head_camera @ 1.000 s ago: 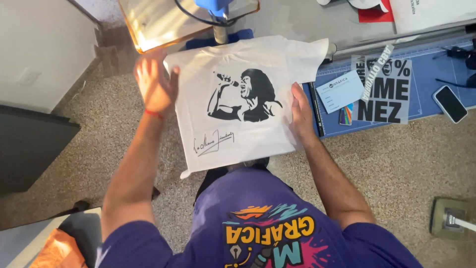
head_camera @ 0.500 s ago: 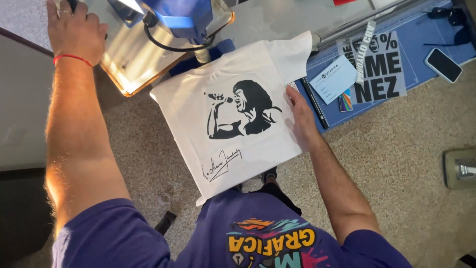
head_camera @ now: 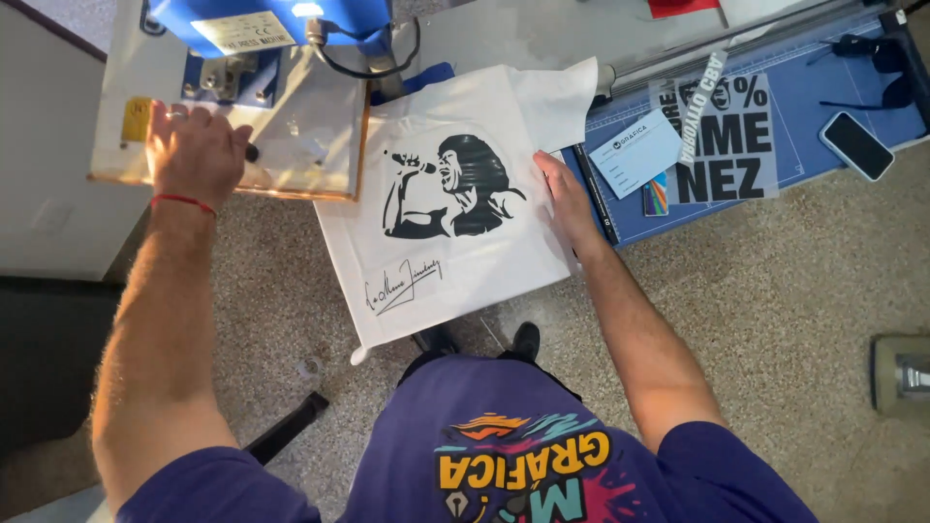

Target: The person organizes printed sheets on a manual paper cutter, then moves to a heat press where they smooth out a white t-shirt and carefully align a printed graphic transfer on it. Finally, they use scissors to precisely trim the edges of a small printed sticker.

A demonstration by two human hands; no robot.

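A white T-shirt (head_camera: 484,261) with a black print of a singer and a signature lies flat on the lower plate of a heat press. My right hand (head_camera: 564,201) rests flat on the shirt's right edge, fingers spread. My left hand (head_camera: 194,145), a red string at its wrist, is closed around the dark handle on the press's upper plate (head_camera: 310,136). That plate hangs to the left, its right edge just over the shirt's upper left corner. The blue press head (head_camera: 271,21) sits above it.
To the right lies a blue cutting mat (head_camera: 823,194) with a black-lettered transfer sheet (head_camera: 727,145), a pale card (head_camera: 635,150) and a phone (head_camera: 857,145). A metal trimmer rail (head_camera: 756,34) runs behind. The floor is speckled stone, with a small box (head_camera: 901,373) at right.
My left hand left the shirt's left edge and went up to the press handle. The upper plate now reaches the shirt's corner. My right hand stayed on the shirt.
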